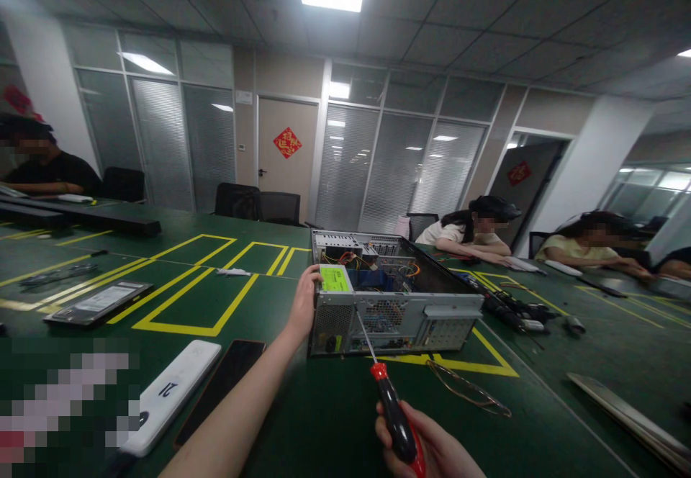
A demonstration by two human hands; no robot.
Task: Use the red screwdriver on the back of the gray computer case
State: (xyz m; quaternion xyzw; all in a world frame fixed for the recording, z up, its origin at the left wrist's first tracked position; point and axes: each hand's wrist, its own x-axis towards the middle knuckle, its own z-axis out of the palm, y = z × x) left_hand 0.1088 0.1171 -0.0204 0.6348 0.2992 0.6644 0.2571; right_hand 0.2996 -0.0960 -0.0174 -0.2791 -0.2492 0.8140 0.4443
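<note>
- Right hand (435,436): clasped round screwdriver (396,409); tip at case's near panel, contact unclear.
- Left hand (303,305): touching case's left side; cannot tell whether gripping.
- Computer case (413,319): uncovered, on green table (291,406).
- Door (288,176) beyond.

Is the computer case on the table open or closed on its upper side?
Open: no panel covers the upper side of the computer case, and coloured wires show inside.

The tip of the screwdriver (398,417) is too small to see well; it may touch the computer case (413,322). The case's near wall hides its floor. The bottom edge cuts off the right hand (438,438). Big squares blur 1 patch of the table (302,406).
</note>
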